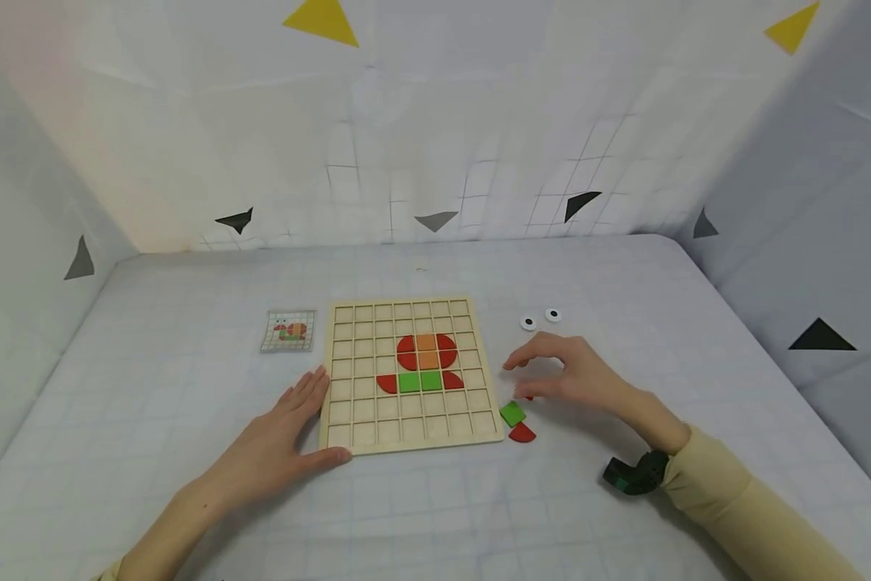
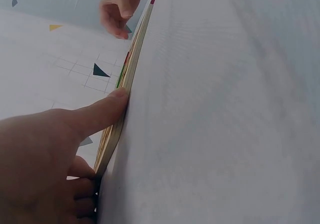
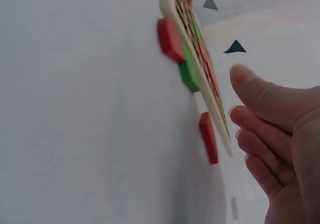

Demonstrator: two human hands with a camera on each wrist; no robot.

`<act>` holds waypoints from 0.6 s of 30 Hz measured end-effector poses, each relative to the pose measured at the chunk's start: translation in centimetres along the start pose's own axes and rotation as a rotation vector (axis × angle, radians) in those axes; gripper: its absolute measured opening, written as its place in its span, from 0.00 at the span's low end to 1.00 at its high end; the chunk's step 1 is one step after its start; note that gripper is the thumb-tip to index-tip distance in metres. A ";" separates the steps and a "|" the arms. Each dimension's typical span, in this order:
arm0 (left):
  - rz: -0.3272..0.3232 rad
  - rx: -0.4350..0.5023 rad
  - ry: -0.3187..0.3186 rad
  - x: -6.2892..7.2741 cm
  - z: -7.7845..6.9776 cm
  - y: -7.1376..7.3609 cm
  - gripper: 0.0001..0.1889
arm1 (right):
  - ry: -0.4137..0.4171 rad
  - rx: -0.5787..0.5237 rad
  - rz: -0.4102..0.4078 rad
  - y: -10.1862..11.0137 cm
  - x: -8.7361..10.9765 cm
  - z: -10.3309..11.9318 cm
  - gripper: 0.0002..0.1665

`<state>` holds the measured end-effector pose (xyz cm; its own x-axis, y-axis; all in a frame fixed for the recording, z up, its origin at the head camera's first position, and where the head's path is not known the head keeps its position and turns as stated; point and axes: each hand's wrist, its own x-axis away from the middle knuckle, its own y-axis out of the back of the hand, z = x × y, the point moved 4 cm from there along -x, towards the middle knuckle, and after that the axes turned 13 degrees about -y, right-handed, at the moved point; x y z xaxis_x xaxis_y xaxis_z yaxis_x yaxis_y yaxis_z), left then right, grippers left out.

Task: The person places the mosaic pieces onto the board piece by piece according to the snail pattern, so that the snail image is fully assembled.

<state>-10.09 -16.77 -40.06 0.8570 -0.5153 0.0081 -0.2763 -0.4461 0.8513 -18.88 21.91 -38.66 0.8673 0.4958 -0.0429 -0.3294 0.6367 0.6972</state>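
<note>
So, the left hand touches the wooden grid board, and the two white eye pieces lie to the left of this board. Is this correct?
Not quite: the two white eye pieces lie to the right of the wooden grid board, as the head view shows. The left hand does touch the board.
</note>
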 end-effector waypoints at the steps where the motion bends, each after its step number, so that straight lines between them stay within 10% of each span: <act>1: 0.000 -0.001 -0.001 0.0 0.0 0.0 0.57 | 0.004 -0.012 0.013 -0.1 0.3 -0.2 0.22; 18: -0.001 -0.011 -0.013 0.0 0.0 0.1 0.57 | 0.005 -0.012 0.112 -1.9 1.4 -1.1 0.37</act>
<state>-10.06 -16.80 -39.99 0.8513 -0.5247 0.0007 -0.2712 -0.4387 0.8567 -17.51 22.05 -40.85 0.8233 0.5668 0.0311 -0.4283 0.5843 0.6894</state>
